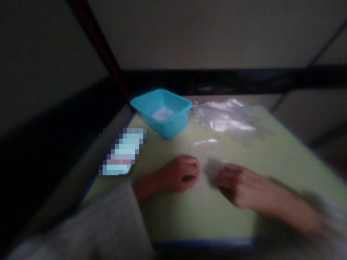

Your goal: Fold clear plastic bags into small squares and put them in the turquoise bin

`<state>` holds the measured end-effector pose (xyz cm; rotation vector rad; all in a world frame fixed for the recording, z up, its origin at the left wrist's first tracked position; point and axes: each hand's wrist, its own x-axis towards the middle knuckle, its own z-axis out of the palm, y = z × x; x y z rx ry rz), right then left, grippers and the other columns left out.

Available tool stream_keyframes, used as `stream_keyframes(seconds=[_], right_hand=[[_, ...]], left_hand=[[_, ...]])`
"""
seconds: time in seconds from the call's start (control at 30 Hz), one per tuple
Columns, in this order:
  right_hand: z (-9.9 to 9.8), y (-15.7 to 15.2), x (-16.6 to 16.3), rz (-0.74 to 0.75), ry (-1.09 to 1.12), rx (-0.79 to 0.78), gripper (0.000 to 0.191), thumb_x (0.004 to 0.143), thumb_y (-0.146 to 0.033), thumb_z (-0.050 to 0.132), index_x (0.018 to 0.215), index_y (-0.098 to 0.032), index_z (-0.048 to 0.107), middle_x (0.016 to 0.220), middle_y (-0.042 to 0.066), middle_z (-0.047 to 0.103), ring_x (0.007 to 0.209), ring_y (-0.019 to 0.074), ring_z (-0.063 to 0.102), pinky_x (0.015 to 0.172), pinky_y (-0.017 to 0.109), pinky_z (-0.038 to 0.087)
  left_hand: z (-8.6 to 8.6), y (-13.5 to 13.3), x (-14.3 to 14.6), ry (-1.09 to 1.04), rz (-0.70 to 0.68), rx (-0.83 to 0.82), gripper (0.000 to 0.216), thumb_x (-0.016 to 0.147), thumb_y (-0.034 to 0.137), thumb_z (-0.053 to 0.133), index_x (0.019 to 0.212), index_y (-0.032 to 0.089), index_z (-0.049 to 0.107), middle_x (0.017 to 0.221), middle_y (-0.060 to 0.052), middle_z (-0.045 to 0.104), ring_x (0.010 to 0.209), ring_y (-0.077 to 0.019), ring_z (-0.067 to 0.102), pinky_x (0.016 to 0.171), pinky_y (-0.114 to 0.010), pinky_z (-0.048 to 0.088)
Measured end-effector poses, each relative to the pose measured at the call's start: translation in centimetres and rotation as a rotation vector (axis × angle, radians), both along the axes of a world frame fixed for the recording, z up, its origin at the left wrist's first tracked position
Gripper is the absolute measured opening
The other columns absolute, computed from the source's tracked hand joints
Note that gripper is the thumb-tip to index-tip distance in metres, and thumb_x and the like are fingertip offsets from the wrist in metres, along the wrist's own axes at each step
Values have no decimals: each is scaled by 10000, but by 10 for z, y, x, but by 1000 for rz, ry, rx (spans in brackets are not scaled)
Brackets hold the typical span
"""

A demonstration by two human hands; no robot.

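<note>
Over the middle of the table, my left hand (182,174) is closed, its thumb and fingers pinching the edge of a small clear plastic bag (207,148). The bag spreads thin and see-through between the two hands. My right hand (235,183) is just right of it, with its fingers bent together and pointing toward the left hand. Blur and shadow hide the right fingertips, so what they hold cannot be made out. Behind the hands lies a pile of shiny clear plastic bags (227,117).
A turquoise plastic basket (177,121) stands at the far left of the yellow-green table (211,220), with something white (163,113) inside. Closer on the left edge lies a lit, pixelated phone-like screen (123,151). Pale panels (217,36) rise behind the table.
</note>
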<state>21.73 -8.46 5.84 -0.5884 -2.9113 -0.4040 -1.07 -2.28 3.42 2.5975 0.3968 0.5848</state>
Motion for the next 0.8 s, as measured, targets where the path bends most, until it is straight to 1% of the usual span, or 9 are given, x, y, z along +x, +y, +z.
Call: stream_keyframes(seconds=[0.1,0.33,0.47,0.53,0.6,0.67,0.73,0.8], right_hand=[[-1,1,0,-9,11,-3,261,872,-102,509,637,-178,592,681,28,570,676,168,499,588,349,316],[1,5,3,-30,16,-84,241,891,-124,506,669,-173,585,715,21,574,706,172,501,613,351,323],[2,8,5,-51,52,-136,220,878,-131,513,670,-165,576,736,24,583,732,182,510,628,345,347],[2,10,6,-68,91,-196,201,872,-136,509,687,-159,586,762,34,595,751,187,516,647,341,372],[3,12,8,-78,132,-272,158,867,-141,503,754,-147,614,806,51,613,795,193,529,693,341,404],[4,13,9,-86,173,-340,135,861,-135,501,836,-134,634,848,66,627,841,194,540,743,340,425],[5,15,10,-96,214,-385,135,847,-128,507,871,-131,640,873,73,634,860,191,549,772,338,434],[7,16,10,-106,251,-419,130,826,-114,519,862,-137,641,885,70,637,850,184,556,778,329,438]], left_hand=[[-1,0,0,-12,0,-1,151,797,100,487,771,147,628,839,-68,617,786,-156,575,738,-268,461],[0,-1,0,-10,3,-9,149,816,134,487,777,143,631,848,-75,624,788,-158,580,740,-272,468],[1,-2,-1,6,24,-34,110,820,225,555,797,147,629,874,-77,630,811,-166,586,759,-276,468],[1,-2,-3,12,23,-40,193,791,337,621,825,147,627,893,-82,628,819,-179,588,757,-287,470],[1,-1,-4,16,5,-33,356,731,464,674,877,143,623,919,-92,624,835,-197,586,761,-302,471],[1,-1,-6,19,-23,-8,505,672,557,694,937,134,615,952,-105,619,859,-214,581,774,-316,470],[1,-1,-6,23,-43,34,579,651,592,693,972,119,607,971,-117,615,866,-223,575,780,-326,468],[2,-1,-6,42,-57,80,585,655,592,689,974,109,604,973,-120,614,861,-224,568,780,-330,467]])
